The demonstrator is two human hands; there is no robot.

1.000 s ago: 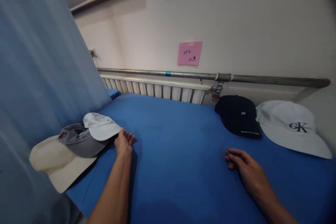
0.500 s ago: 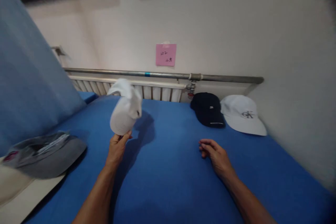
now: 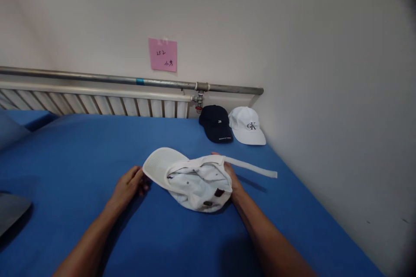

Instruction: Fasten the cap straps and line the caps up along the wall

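A white cap [image 3: 201, 184] is turned with its inside showing, its brim to the left and a loose strap sticking out to the right. My left hand [image 3: 128, 185] is at the brim's left edge, its fingers closed on it. My right hand [image 3: 233, 178] grips the cap's back rim beside the strap; most of its fingers are hidden behind the cap. Farther back, a black cap [image 3: 216, 124] and a white cap with dark letters [image 3: 247, 126] sit side by side.
A blue-covered surface [image 3: 97, 147] runs to the wall. A grey cap brim [image 3: 13, 212] shows at the left edge. Along the wall are a radiator [image 3: 130, 106], a metal pipe [image 3: 107, 78] with a valve, and a pink note [image 3: 163, 55].
The white cap has moved right and nearer, and has turned to show its inside. My right hand, earlier apart from it, now grips its back rim. The view has swung right.
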